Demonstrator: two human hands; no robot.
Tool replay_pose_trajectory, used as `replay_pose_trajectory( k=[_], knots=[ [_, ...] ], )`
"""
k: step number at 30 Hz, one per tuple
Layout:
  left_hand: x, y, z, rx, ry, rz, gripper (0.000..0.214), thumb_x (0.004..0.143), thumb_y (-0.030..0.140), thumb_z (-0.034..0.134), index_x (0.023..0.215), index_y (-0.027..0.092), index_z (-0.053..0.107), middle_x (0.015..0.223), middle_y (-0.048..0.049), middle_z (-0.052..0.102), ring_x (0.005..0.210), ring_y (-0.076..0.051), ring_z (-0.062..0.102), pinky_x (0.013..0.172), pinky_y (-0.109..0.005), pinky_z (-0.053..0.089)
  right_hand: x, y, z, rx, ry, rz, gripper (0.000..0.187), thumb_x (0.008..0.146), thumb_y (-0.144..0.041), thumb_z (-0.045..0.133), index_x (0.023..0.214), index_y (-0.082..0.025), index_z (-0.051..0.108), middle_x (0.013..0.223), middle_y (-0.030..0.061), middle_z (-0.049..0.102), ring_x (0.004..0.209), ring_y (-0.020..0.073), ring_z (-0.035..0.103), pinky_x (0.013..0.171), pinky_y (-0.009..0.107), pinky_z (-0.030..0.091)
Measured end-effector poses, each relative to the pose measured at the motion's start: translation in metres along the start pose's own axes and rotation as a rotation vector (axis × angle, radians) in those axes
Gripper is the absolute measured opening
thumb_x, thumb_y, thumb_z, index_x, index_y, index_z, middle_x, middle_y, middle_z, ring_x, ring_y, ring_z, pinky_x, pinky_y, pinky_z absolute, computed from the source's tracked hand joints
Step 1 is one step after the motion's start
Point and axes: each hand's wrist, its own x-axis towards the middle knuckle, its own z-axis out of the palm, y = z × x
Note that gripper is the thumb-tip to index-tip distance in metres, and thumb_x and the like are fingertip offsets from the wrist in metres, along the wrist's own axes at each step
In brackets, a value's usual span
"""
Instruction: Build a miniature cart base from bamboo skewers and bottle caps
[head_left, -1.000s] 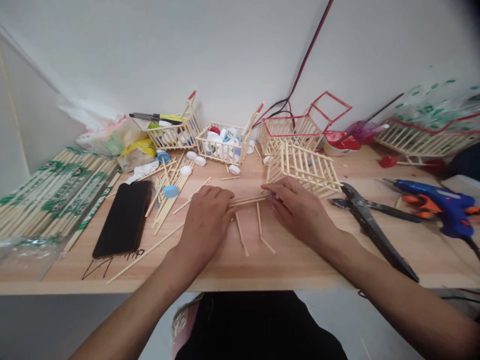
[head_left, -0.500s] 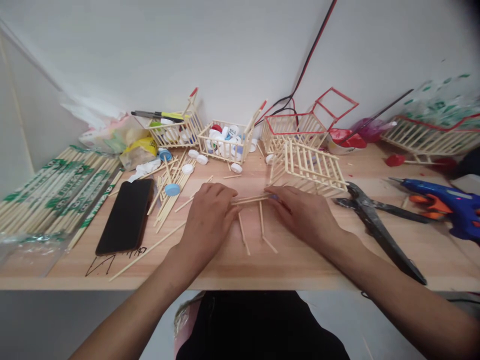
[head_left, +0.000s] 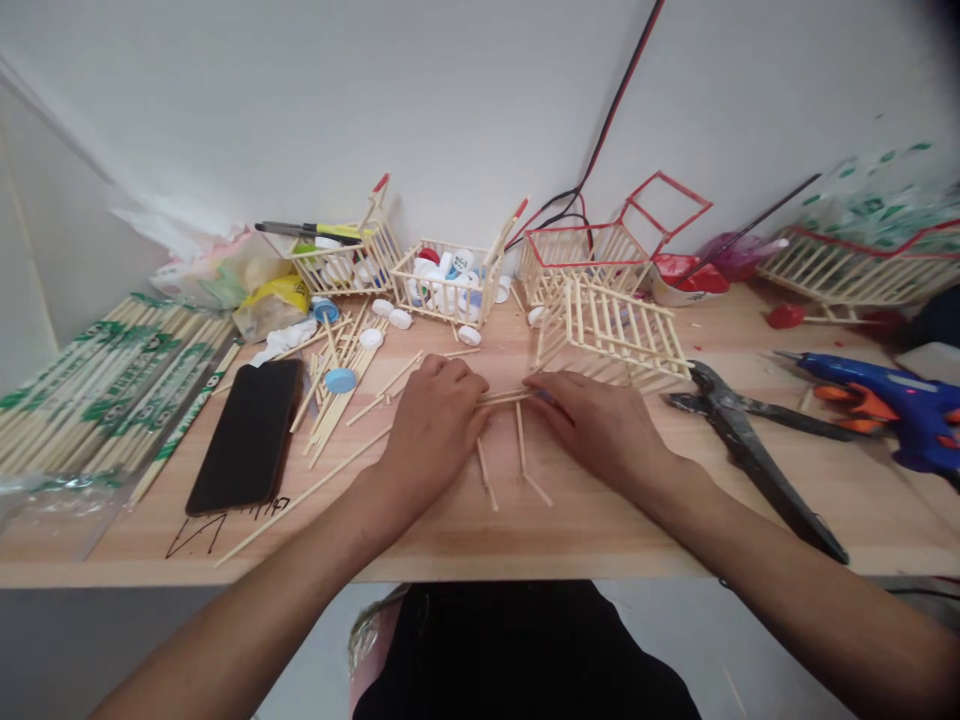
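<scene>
My left hand (head_left: 435, 430) and my right hand (head_left: 604, 420) face each other low over the table, fingers closed on the two ends of thin wooden sticks (head_left: 504, 397). The sticks lie side by side across the gap between the hands. Below them, two slim stick pieces (head_left: 522, 447) run toward me, each with a bend or joint near its lower end. My fingertips partly hide the stick ends. Just beyond my right hand stands a stick-built basket frame (head_left: 619, 335).
Loose sticks with bottle caps (head_left: 340, 381), a phone (head_left: 244, 437) and wrapped chopsticks (head_left: 105, 390) lie left. Small stick carts (head_left: 442, 290) line the wall, one filled with caps. Pliers (head_left: 750, 450) and a blue glue gun (head_left: 877, 385) lie right.
My left hand has slid slightly right along the sticks, toward my right hand, so less of them shows. My right hand stays nearly in place. The whole view has shifted a little.
</scene>
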Motion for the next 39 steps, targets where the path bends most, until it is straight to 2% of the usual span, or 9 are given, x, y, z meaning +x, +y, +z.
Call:
replay_pose_trajectory(
  k=[16, 28, 33, 39],
  knots=[
    [0.008, 0.005, 0.003, 0.034, -0.011, 0.035, 0.023, 0.090, 0.019, 0.050, 0.082, 0.016, 0.072, 0.083, -0.0085, 0.064, 0.092, -0.024, 0.047, 0.082, -0.040, 0.041, 0.001, 0.002, 0.001, 0.001, 0.011, 0.009, 0.023, 0.095, -0.031, 0.046, 0.103, -0.021, 0.065, 0.093, 0.0051, 0.071, 0.078, 0.0185, 0.065, 0.061, 0.026, 0.037],
    [0.008, 0.006, 0.006, 0.098, -0.009, 0.031, 0.021, 0.089, 0.021, 0.052, 0.081, 0.017, 0.071, 0.083, -0.0066, 0.064, 0.094, -0.024, 0.046, 0.081, -0.038, 0.038, 0.002, 0.001, -0.001, -0.003, -0.015, 0.021, 0.022, 0.094, -0.030, 0.048, 0.104, -0.021, 0.065, 0.095, 0.0038, 0.071, 0.081, 0.0190, 0.066, 0.064, 0.027, 0.040],
    [0.005, 0.007, 0.006, 0.076, 0.032, 0.037, 0.019, 0.089, 0.022, 0.053, 0.084, 0.019, 0.072, 0.085, -0.0062, 0.065, 0.096, -0.025, 0.047, 0.082, -0.039, 0.038, -0.001, 0.005, 0.000, 0.040, 0.020, -0.005, 0.027, 0.094, -0.028, 0.047, 0.115, -0.021, 0.063, 0.103, 0.0053, 0.071, 0.089, 0.0206, 0.067, 0.070, 0.030, 0.045],
    [-0.001, 0.001, -0.004, 0.035, 0.127, -0.004, 0.019, 0.088, 0.020, 0.056, 0.102, 0.018, 0.069, 0.099, -0.0061, 0.067, 0.100, -0.024, 0.049, 0.085, -0.041, 0.041, -0.010, 0.009, 0.003, 0.090, 0.111, -0.079, 0.036, 0.094, -0.025, 0.045, 0.128, -0.021, 0.057, 0.111, 0.0063, 0.069, 0.094, 0.0199, 0.067, 0.074, 0.030, 0.049]
  ],
)
